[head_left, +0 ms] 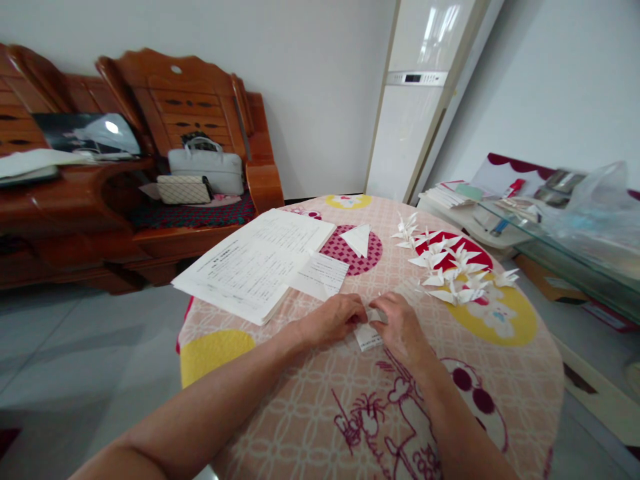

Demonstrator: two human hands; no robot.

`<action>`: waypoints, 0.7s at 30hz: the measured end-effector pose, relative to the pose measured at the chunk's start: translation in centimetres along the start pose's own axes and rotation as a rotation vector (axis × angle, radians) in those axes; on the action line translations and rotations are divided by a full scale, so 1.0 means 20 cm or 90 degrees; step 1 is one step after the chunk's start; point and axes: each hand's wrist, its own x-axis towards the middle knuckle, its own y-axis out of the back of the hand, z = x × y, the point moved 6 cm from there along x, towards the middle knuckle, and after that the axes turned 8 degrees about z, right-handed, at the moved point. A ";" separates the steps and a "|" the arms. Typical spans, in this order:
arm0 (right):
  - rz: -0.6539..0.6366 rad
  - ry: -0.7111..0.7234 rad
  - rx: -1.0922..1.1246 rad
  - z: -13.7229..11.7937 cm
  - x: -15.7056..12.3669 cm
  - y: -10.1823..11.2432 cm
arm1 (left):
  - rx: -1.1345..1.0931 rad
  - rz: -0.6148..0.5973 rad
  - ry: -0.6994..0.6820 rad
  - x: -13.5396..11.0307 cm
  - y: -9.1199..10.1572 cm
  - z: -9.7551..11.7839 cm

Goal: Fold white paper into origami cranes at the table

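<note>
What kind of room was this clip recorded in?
Probably a home living room: there are carved wooden chairs with handbags on a seat, a tall white cabinet-like appliance, and a round table with a patterned cloth.

Readable text: none; you can see print in places, but you cannot make out a word or number.
Open book (pixel 260 257): rows of small dark print, with one bolder line; too fine for you to read.
Loose sheet (pixel 323 273), at the book's edge: a few printed rows; characters too small to identify.
Folded paper (pixel 371 339), between your left hand (pixel 340 317) and right hand (pixel 401 327): dark print on the portion nearest you; illegible.
Control strip (pixel 417 79), on the tall white unit (pixel 406 127): dark display flanked by tiny marks; you cannot decipher them.
</note>
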 end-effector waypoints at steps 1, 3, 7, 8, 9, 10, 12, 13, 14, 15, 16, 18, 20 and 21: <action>-0.008 0.001 -0.011 -0.01 -0.01 0.00 | -0.003 -0.001 -0.004 0.00 0.00 0.00; -0.040 -0.009 -0.006 -0.02 -0.02 -0.01 | -0.004 -0.004 -0.020 0.00 0.00 0.00; -0.103 -0.045 0.091 -0.01 -0.04 -0.02 | 0.003 -0.021 -0.060 -0.01 0.01 0.02; -0.112 -0.053 0.118 -0.01 -0.05 -0.02 | 0.005 -0.029 -0.067 -0.01 0.01 0.03; -0.121 -0.059 0.143 0.00 -0.05 -0.02 | 0.008 -0.038 -0.072 -0.02 0.02 0.04; -0.128 -0.063 0.161 0.01 -0.05 -0.02 | 0.016 -0.048 -0.076 -0.02 0.03 0.05; -0.142 -0.062 0.184 0.02 -0.06 -0.02 | 0.041 -0.062 -0.079 -0.03 0.04 0.07; -0.149 -0.060 0.188 0.03 -0.06 -0.02 | 0.052 -0.067 -0.079 -0.03 0.04 0.08; -0.158 -0.056 0.190 0.03 -0.06 -0.02 | 0.059 -0.072 -0.079 -0.03 0.04 0.08; -0.168 -0.053 0.188 0.03 -0.07 -0.02 | 0.060 -0.079 -0.080 -0.04 0.04 0.09; -0.177 -0.049 0.181 0.03 -0.07 -0.02 | 0.057 -0.085 -0.082 -0.04 0.04 0.09; -0.191 -0.039 0.153 0.02 -0.08 -0.02 | 0.044 -0.091 -0.084 -0.04 0.04 0.09; -0.199 -0.019 0.120 0.00 -0.08 -0.02 | 0.034 -0.089 -0.086 -0.04 0.05 0.09; -0.200 -0.006 0.106 -0.01 -0.09 -0.01 | 0.032 -0.087 -0.086 -0.04 0.05 0.08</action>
